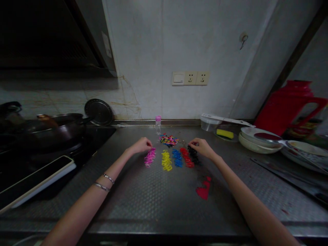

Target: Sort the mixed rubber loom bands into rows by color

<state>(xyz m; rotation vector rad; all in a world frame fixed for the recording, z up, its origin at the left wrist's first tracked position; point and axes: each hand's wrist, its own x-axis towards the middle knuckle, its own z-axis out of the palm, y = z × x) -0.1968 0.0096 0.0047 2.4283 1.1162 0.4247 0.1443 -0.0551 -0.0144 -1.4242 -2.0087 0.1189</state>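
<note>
Because the counter (138,208) is broad and flat, the bands (177,160) (rubber, by their look) can lie spread across its middle. Pan (69,133) at far left, red jug (275,107) and bowls (256,147) at right: presumably kept to the sides for working room. Left hand (145,145): fingertips narrow, at the far end of the pink row (149,159). Right hand (202,148): likewise narrow, over the far end of the black row (194,158). Whether either grips a band, cannot tell; too small. Yellow row (166,161), blue row (177,158) and red row (187,158) run between, left to right; the gaps apparently keep colours apart, the pink-yellow one widest. Mixed pile (168,140) lies just beyond, convenient to both sides. Bottle (158,127) stands upright behind it, probably out of the way.

Materials. Counter: grey metal, finely embossed, dull sheen. Pan: dark, round, metallic. Jug: red, smooth, handled. Bowls: pale, shallow, stacked. Heart (203,193): flat, red, near right of the rows; material uncertain. Rows: ragged strips of thin, tangled loops. Pile: similar pieces, many colours, no order. Bottle: clear, slim, pink cap (158,118).
</note>
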